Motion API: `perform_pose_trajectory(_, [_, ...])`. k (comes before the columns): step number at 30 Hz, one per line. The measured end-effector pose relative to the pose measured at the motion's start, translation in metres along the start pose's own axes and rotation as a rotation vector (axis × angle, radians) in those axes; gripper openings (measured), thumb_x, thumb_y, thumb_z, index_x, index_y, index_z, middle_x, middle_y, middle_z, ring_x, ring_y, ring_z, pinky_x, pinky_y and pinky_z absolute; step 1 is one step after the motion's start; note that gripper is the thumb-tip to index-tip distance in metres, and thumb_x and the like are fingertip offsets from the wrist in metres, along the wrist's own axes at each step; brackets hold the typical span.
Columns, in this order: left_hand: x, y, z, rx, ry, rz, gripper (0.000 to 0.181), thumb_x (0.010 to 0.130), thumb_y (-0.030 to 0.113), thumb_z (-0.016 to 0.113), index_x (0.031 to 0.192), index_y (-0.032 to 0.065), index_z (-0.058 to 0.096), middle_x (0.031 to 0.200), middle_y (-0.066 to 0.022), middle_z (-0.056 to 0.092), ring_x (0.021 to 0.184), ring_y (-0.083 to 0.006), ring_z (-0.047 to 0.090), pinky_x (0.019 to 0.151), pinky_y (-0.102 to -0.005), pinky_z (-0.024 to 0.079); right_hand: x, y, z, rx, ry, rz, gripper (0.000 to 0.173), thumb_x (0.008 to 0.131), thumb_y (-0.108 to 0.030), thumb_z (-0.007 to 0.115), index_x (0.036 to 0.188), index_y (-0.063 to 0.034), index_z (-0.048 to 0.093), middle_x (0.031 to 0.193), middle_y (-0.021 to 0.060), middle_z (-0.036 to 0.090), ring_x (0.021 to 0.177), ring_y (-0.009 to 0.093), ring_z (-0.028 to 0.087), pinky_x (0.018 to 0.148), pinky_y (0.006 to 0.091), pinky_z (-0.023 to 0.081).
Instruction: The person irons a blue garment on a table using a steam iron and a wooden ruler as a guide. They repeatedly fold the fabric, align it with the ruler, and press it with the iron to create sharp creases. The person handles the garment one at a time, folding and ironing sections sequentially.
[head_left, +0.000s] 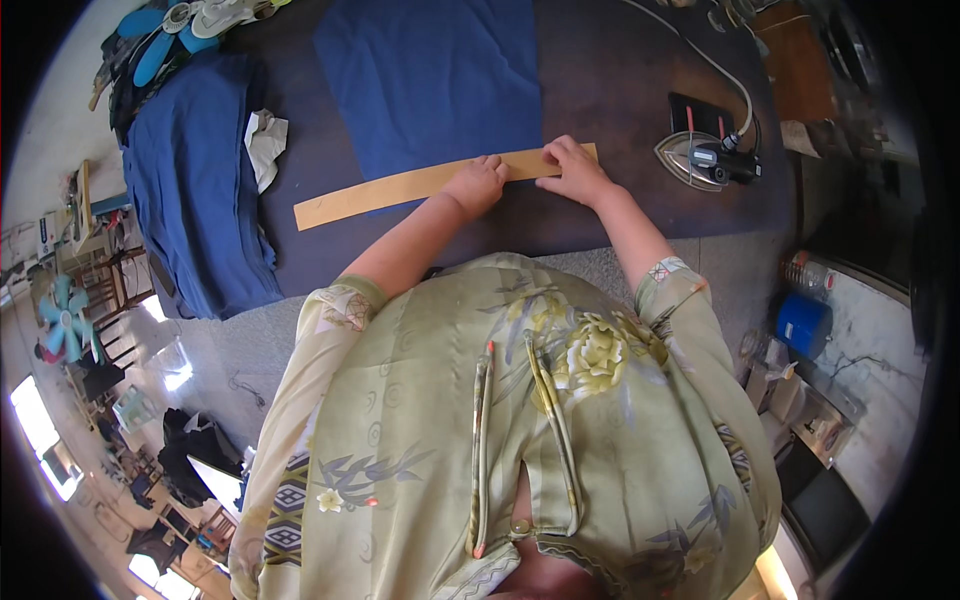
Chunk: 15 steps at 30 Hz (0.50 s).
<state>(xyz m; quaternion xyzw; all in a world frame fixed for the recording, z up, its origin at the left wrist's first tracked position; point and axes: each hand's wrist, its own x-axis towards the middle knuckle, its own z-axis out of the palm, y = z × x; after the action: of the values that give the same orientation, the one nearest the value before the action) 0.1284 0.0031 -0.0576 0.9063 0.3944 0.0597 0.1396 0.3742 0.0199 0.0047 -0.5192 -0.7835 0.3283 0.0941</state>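
A long tan strip (375, 193), seemingly stiff card, lies slantwise over the near end of a blue cloth panel (450, 82). My left hand (477, 184) rests on the strip's middle, with its fingers curled at the far edge. Close to the strip's right end is my right hand (576, 172), its thumb by the near edge and its fingers by the far edge. Whether those fingers grip the strip or the cloth beneath cannot be told. A little of the blue cloth shows below the strip on the near side.
Stacked blue cloth (195, 187) hangs over the dark-covered table's (600, 67) left side, beside a crumpled pale scrap (265, 146). At the right, an iron (697, 161) with a cord (720, 67) sits near a dark rest (681, 112). A blue-bladed fan (154, 56) is far left.
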Motion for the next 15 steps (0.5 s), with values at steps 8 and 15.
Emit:
perform_pose_trajectory(8, [-0.001, 0.001, -0.013, -0.144, 0.092, -0.023, 0.019, 0.087, 0.018, 0.066, 0.096, 0.0043, 0.056, 0.095, -0.0117, 0.061, 0.092, -0.0322, 0.063, 0.085, -0.0428, 0.052, -0.011, 0.018, 0.016, -0.170, 0.082, -0.184, 0.023, 0.084, -0.015, 0.074, 0.098, -0.0083, 0.057, 0.114, 0.0081, 0.052, 0.112, 0.029, 0.056, 0.093, 0.0407, 0.048])
perform_pose_trajectory(15, [0.004, 0.003, -0.009, -0.070, -0.022, -0.073, 0.029, 0.088, 0.030, 0.069, 0.099, 0.0060, 0.056, 0.103, -0.0115, 0.060, 0.101, -0.0308, 0.062, 0.085, -0.0436, 0.052, -0.009, 0.015, 0.018, -0.079, 0.090, -0.079, 0.016, 0.086, -0.014, 0.070, 0.095, -0.0076, 0.058, 0.116, 0.0070, 0.052, 0.114, 0.028, 0.054, 0.095, 0.0401, 0.049])
